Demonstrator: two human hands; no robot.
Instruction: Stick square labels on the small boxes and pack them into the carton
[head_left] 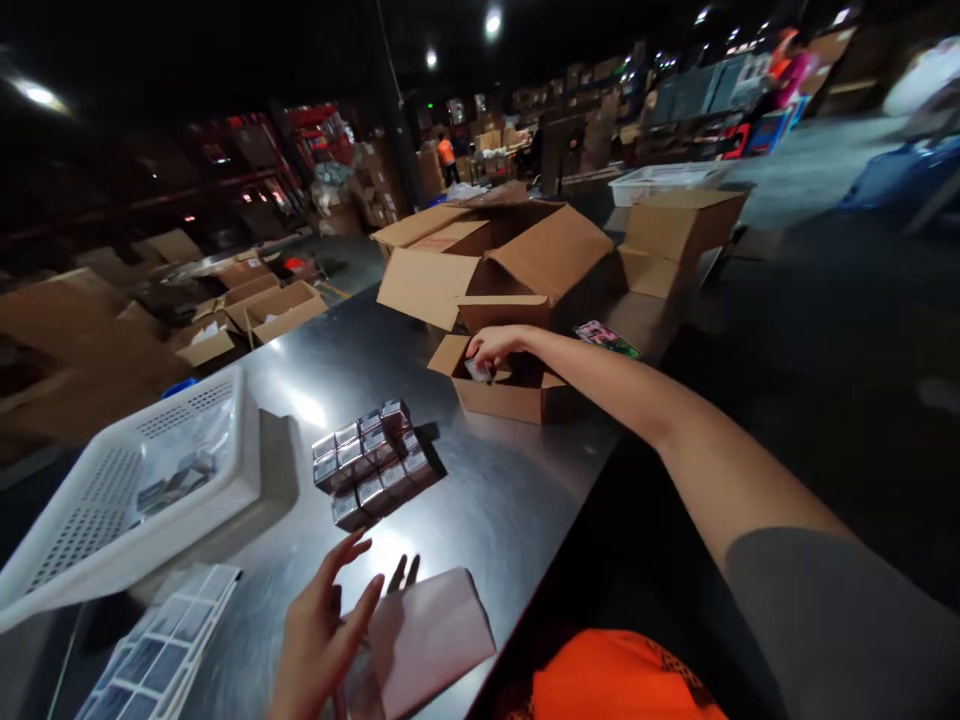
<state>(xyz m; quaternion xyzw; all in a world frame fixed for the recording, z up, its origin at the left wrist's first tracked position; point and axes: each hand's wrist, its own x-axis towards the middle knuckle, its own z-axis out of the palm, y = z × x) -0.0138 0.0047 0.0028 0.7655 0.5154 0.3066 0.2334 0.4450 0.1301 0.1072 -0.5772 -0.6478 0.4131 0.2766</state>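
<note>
At carton (501, 402) mouth | box (477, 371) pinched under right grip (496, 344) | left grip (321, 608) spread near stacked boxes (369, 458)

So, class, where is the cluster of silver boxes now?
In the head view, the cluster sits left of centre on the metal table, between the white basket and small open carton.

A warehouse packing area, shown by stacked brown cardboard cartons (377, 185), white ceiling lamps (493, 22) and a shiny grey metal worktop (289, 405) bearing an open tan cardboard box (499, 402).
</note>
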